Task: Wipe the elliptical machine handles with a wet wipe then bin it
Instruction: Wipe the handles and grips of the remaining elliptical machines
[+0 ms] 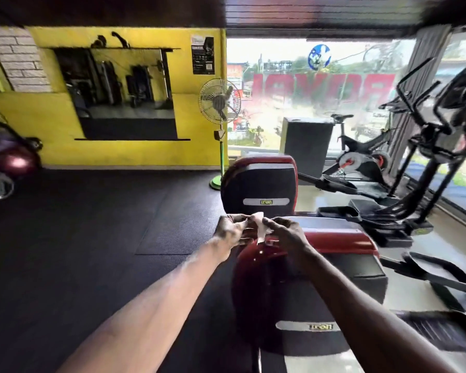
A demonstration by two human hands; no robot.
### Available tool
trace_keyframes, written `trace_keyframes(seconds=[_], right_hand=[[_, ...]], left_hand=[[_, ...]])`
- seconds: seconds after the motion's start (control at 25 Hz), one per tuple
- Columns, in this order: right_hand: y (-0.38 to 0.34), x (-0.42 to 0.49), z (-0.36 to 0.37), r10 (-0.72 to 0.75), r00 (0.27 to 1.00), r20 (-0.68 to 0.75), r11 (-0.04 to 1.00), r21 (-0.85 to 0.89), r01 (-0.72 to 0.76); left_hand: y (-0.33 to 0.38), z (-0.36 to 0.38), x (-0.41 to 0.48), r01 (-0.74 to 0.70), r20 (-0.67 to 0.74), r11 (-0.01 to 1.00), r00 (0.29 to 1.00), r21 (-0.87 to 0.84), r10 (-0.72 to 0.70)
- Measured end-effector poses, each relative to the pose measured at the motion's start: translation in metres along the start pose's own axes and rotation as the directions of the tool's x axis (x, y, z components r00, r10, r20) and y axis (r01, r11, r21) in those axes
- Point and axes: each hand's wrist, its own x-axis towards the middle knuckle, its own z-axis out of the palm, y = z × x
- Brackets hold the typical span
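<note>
A small white wet wipe (259, 224) is stretched between both hands in the middle of the view. My left hand (232, 228) pinches its left side and my right hand (284, 234) pinches its right side, fingertips nearly meeting. Both arms reach forward over a red and black machine housing (253, 267). An elliptical machine (439, 146) with black curved handles (414, 84) stands at the right by the window, well away from the hands. No bin is in view.
A second red and black housing (260, 184) stands just beyond the hands. A green pedestal fan (219, 103) is at the yellow wall, an exercise bike (361, 154) by the window, pedals (439, 273) at the right. Black rubber floor (92, 238) spreads to the left.
</note>
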Motion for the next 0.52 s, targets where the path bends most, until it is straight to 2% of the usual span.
trace_keyframes(seconds=[0.16,0.28,0.52], right_hand=[[-0.005,0.137,0.035,0.005,1.000,-0.014,0.996,0.087,-0.004],[-0.015,0.221,0.053,0.022,0.999,-0.024,0.990,0.140,-0.019],[-0.017,0.395,0.066,-0.016,0.968,-0.250,1.000,0.017,0.021]], left_hand=[[0.032,-0.045,0.123,0.036,-0.053,0.998,0.998,-0.055,-0.039],[0.057,-0.074,0.203,0.026,-0.078,1.000,0.997,-0.003,-0.026],[0.099,-0.110,0.370,-0.001,-0.055,0.999,0.998,0.039,0.003]])
